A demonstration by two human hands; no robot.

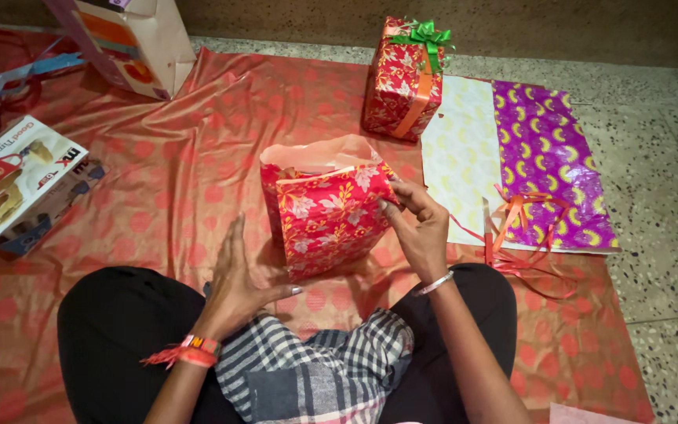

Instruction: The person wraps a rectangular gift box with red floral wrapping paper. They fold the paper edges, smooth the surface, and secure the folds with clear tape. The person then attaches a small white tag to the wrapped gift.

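A: Left hand (238,276) — flat, fingers spread, holding nothing; fingertips resting on the orange sheet (158,157) just beside the base of the box.

B: Half-wrapped box (325,210) — upright on the sheet, between both hands, top paper unfolded.

A: Handling?

B: Probably light; stiff carton beneath, thin floral paper, creasing and tearing easily. Best gripped at the firm side walls or corners, not the loose top flap.

A: Right hand (417,228)?

B: Fingers pinched on the paper edge at the right corner; exact grip partly hidden.

Open cloth (190,180) left of the half-wrapped box (325,213); finished gift (402,78) blocks behind it
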